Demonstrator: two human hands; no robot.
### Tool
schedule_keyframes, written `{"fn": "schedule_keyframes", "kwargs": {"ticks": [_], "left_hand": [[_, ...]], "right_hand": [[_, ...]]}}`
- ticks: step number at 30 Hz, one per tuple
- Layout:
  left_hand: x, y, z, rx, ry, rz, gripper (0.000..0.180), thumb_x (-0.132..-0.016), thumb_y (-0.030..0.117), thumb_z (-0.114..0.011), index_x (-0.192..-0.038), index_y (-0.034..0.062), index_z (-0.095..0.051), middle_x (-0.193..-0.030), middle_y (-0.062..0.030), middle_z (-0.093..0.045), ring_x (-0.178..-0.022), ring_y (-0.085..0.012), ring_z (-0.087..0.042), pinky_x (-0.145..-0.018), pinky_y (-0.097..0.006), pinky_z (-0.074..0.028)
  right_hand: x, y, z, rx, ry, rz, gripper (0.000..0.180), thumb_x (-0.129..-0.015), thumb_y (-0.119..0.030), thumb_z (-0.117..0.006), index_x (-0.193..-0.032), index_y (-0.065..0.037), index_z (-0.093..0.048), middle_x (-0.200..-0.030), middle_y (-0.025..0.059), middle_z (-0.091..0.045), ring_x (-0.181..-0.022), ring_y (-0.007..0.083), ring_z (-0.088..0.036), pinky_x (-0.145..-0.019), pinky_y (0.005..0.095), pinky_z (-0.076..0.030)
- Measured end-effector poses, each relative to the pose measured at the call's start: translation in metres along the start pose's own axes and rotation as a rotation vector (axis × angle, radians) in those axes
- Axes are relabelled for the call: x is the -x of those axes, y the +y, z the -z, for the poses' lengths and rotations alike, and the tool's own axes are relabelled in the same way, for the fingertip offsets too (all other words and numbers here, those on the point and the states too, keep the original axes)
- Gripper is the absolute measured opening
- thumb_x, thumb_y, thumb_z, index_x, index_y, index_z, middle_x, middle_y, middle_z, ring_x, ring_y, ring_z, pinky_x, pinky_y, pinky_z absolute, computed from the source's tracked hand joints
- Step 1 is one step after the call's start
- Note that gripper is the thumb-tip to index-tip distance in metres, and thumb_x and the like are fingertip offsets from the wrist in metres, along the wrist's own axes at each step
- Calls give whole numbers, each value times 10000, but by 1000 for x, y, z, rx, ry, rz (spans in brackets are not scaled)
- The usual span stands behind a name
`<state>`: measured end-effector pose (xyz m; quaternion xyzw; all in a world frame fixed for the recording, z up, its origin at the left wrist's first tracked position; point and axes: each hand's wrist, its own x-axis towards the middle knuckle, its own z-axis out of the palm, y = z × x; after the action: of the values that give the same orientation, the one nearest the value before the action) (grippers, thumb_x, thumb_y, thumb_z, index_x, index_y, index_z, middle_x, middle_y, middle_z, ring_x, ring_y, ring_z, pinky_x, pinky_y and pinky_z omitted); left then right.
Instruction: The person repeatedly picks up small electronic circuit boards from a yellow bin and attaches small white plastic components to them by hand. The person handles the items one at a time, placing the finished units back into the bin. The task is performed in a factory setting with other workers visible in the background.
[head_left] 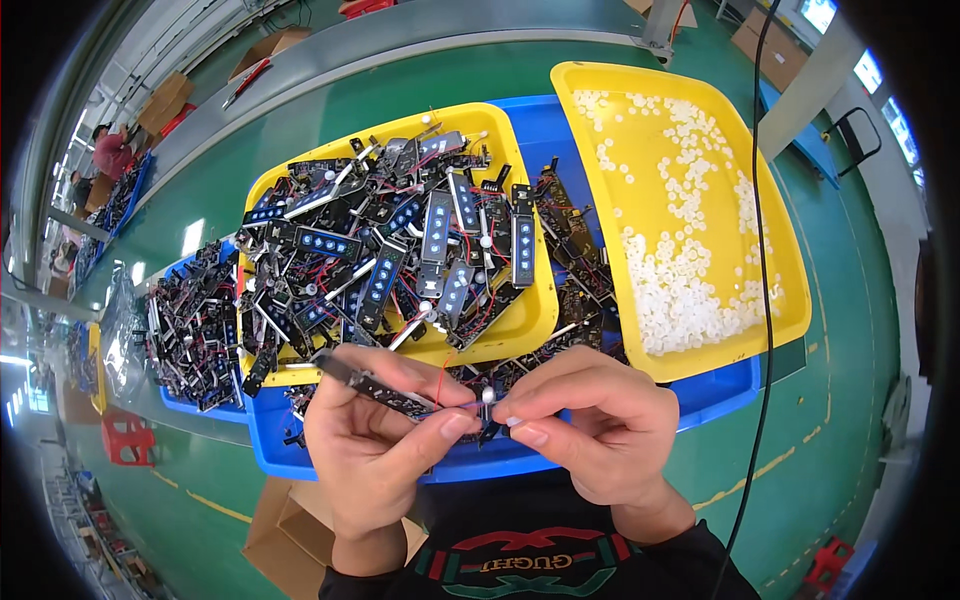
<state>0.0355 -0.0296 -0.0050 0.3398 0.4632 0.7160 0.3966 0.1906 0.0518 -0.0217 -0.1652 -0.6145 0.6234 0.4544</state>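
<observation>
L hand [365, 445] is curled in a snug pinch on a dark circuit board [375, 388], held just this side of the yellow tray [545, 315] piled w/ more boards [325, 243]. White knob [487, 395] sits btwn the hands. R hand [600, 425] has thumb + index nearly together on a whitish bit [513, 421], too tiny to ID tbh. Far R: 2nd tray [640, 200] w/ loose white pcs [690, 312].

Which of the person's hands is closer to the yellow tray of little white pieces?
The right: the right hand is just in front of the yellow tray of white pieces, by its near left corner. The left hand, holding a dark board, is farther left.
</observation>
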Motion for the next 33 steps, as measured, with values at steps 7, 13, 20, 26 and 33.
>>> {"fn": "schedule_keyframes", "kwargs": {"ticks": [7, 13, 20, 26, 33], "left_hand": [[1, -9, -5, -521, -27, -487, 291, -709, -124, -755, -901, 11, -582, -861, -165, -688, -831, -261, -677, -714, -327, -549], [-2, -13, -3, -731, -133, -724, 265, -694, -39, -782, -889, 39, -619, -895, -125, -705, -815, -259, -671, -703, -323, -546], [1, -16, -4, -716, -98, -728, 267, -695, -23, -789, -874, 45, -603, -900, -112, -708, -819, -251, -671, -694, -304, -543], [2, -15, -3, -711, -78, -739, 264, -700, -19, -791, -863, 50, -595, -897, -112, -707, -800, -246, -670, -683, -302, -545], [3, -16, -4, -716, -97, -751, 249, -700, -19, -789, -839, 49, -594, -882, -106, -708, -794, -243, -667, -668, -299, -545]], "right_hand": [[5, -2, -3, -353, 9, -155, 161, -846, 102, -651, -1001, 59, -659, -1048, 144, -575, -926, 164, -615, -803, 269, -517], [6, 8, -8, -455, 69, -131, 155, -868, 99, -628, -1019, 68, -634, -1099, 153, -553, -888, 148, -611, -723, 247, -521], [8, 8, -9, -467, 78, -168, 148, -884, 81, -618, -1030, 62, -631, -1102, 170, -594, -800, 118, -602, -581, 207, -495], [9, 12, -12, -474, 84, -176, 150, -891, 70, -618, -1040, 58, -618, -1070, 157, -616, -789, 115, -608, -573, 207, -496], [10, 14, -12, -479, 87, -130, 190, -899, 67, -609, -1084, 30, -584, -1011, 93, -616, -829, 102, -612, -623, 209, -498]]}}
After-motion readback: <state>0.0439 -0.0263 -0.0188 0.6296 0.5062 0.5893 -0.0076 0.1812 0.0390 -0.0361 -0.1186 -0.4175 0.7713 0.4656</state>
